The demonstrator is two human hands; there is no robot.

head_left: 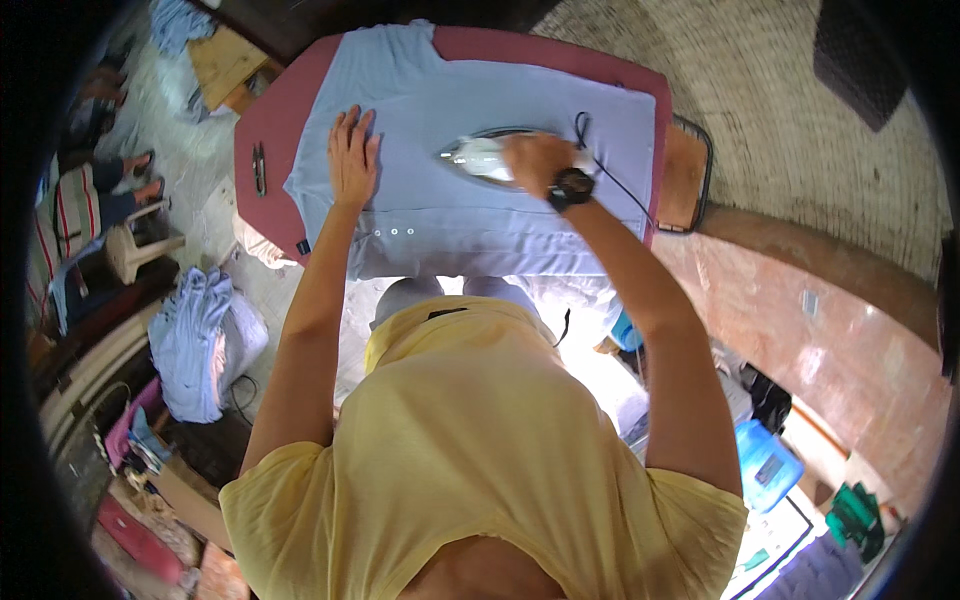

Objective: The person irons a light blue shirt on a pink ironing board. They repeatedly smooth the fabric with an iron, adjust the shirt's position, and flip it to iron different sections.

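A light blue garment with a row of small buttons along its near part lies spread over a maroon ironing board. My right hand, with a dark watch at the wrist, is closed round the handle of a clothes iron. The iron rests on the cloth right of the middle, its tip pointing left; its dark cord trails off to the right. My left hand lies flat on the garment's left part, fingers stretched out and holding nothing.
Small dark thread snips lie on the board's left end. A metal frame juts out at its right end. Blue clothes are heaped at the left, near a stool and a seated person. A blue container stands at lower right.
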